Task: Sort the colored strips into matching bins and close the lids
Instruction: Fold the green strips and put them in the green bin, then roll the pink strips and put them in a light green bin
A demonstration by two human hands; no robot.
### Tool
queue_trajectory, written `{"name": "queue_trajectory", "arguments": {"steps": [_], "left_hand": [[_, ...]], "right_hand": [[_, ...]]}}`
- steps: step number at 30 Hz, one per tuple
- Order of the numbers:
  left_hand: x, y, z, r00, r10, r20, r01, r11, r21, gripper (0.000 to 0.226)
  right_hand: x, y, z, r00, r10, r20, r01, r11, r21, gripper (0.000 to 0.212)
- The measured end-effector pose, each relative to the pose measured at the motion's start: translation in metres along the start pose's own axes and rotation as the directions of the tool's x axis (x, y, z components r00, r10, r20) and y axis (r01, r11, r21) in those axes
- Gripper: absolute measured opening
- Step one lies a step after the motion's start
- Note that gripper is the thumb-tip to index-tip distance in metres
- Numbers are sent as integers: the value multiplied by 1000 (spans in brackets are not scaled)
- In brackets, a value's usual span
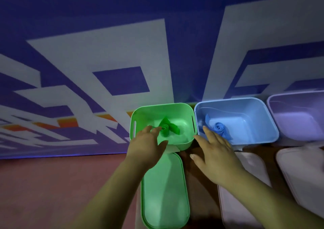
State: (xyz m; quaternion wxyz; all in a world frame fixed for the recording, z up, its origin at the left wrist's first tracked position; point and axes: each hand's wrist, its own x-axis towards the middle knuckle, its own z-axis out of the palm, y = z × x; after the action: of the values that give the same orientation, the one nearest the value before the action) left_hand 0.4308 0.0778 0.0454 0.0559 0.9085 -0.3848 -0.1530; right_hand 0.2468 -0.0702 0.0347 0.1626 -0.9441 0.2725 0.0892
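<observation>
A green bin (138, 112) stands open with a rolled green strip (166, 127) inside. To its right an open blue bin (254, 105) holds a rolled blue strip (220, 127). My left hand (145, 146) hovers over the green bin's near-left rim, fingers spread, fingertips just short of the green strip, holding nothing. My right hand (215, 153) is spread over the blue bin's near-left corner, empty. A green lid (165, 192) lies flat in front of the green bin.
A purple bin (298, 105) stands open at the far right. Two pale lids (249, 202) (303, 172) lie in front of the blue and purple bins. A blue-and-white patterned wall rises right behind the bins. The surface to the left is reddish brown.
</observation>
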Motion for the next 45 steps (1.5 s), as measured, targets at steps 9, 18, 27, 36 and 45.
{"name": "queue_trajectory", "arguments": {"steps": [9, 18, 27, 36, 45], "left_hand": [[-128, 23, 34, 999, 38, -7, -37, 998, 42, 75], [-169, 53, 78, 961, 219, 168, -228, 973, 34, 75], [-173, 127, 99, 886, 410, 216, -411, 911, -42, 74], [-166, 252, 136, 838, 472, 274, -460, 881, -112, 73], [-148, 397, 204, 819, 487, 303, -485, 870, -84, 71]], "right_hand": [[-108, 3, 6, 990, 140, -8, -140, 990, -9, 70], [-217, 38, 34, 913, 408, -16, -408, 909, -79, 77], [-295, 91, 37, 816, 578, -12, -573, 811, 121, 73], [-337, 202, 39, 785, 619, 14, -609, 767, 201, 64], [-345, 357, 44, 801, 596, 47, -594, 784, 181, 58]]}}
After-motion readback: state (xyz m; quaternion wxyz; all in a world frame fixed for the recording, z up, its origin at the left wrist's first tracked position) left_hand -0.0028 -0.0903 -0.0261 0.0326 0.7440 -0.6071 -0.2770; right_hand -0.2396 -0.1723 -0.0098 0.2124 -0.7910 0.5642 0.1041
